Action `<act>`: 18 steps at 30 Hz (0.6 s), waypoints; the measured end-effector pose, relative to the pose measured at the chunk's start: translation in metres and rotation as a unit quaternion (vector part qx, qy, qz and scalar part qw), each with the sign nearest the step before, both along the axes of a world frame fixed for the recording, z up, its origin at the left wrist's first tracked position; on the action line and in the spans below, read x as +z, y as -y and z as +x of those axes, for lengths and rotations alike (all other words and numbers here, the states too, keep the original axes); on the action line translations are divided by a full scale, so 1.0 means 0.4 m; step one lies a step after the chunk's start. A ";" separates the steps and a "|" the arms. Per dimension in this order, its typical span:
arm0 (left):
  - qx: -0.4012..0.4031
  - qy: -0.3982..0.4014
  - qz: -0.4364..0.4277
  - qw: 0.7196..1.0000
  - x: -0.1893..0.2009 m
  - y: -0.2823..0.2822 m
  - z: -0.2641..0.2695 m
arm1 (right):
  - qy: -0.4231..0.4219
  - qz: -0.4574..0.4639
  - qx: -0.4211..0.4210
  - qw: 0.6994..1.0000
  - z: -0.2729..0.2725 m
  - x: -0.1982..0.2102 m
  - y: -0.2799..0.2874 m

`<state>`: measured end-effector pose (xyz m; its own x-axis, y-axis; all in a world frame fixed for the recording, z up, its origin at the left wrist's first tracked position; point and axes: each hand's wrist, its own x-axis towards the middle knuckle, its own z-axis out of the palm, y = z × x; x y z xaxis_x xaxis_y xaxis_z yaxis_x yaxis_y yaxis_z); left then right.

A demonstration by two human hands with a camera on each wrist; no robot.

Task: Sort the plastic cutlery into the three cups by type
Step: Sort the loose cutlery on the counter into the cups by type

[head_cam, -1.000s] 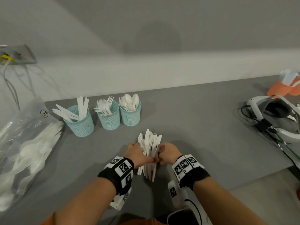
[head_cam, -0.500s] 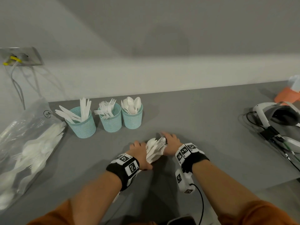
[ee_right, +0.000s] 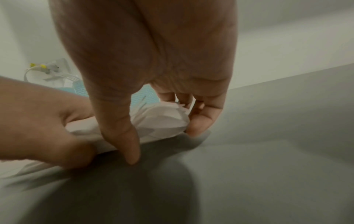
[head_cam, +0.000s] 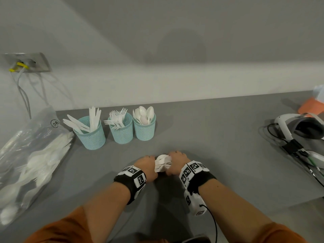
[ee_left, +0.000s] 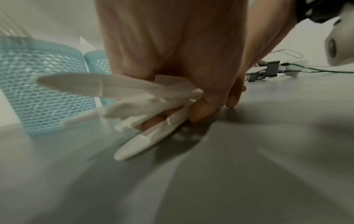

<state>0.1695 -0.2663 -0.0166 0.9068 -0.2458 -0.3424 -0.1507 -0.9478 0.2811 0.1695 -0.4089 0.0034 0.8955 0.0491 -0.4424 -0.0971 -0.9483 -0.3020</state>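
Observation:
A bundle of white plastic cutlery (head_cam: 162, 163) lies low on the grey table (head_cam: 219, 137), clasped between both hands. My left hand (head_cam: 148, 166) grips its handle end (ee_left: 172, 121); my right hand (head_cam: 176, 163) curls its fingers and thumb round the head end (ee_right: 162, 121). Three teal mesh cups stand in a row at the back left: the left cup (head_cam: 92, 135) holds knives, the middle cup (head_cam: 121, 131) holds forks, the right cup (head_cam: 144, 128) holds spoons. The left cup (ee_left: 44, 91) also shows in the left wrist view.
A clear plastic bag (head_cam: 29, 155) full of more white cutlery lies at the left edge. A white headset (head_cam: 301, 132) with black cables sits at the right. An orange object (head_cam: 311, 106) is at the far right by the wall.
The bundle stood upright in both hands a second ago. It has been tipped over and brought down flat to the table, with both hands still around it.

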 end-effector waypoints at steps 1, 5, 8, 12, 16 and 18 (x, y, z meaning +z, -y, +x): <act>-0.004 0.004 -0.002 1.000 0.000 -0.002 -0.002 | -0.002 0.001 0.005 1.000 0.001 0.000 -0.001; -0.014 0.020 0.003 1.000 0.003 -0.023 -0.011 | 0.000 0.063 -0.002 0.998 -0.003 0.007 -0.010; 0.040 0.019 -0.070 0.997 0.018 -0.055 -0.022 | 0.052 0.185 -0.023 0.981 -0.005 0.032 -0.031; 0.101 0.024 -0.268 0.958 0.045 -0.118 -0.040 | 0.120 0.342 -0.025 0.932 0.009 0.088 -0.079; 0.169 0.089 -0.415 0.889 0.047 -0.176 -0.049 | 0.093 0.459 -0.035 0.883 0.012 0.148 -0.158; 0.197 0.087 -0.476 0.852 0.049 -0.189 -0.058 | 0.098 0.471 -0.014 0.877 0.009 0.165 -0.208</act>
<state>0.1465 -0.1908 0.0030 1.0000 -0.0015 -0.0096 0.0087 -0.2887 0.9574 0.1730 -0.3258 0.0692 0.9564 0.2870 -0.0543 0.0258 -0.2683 -0.9630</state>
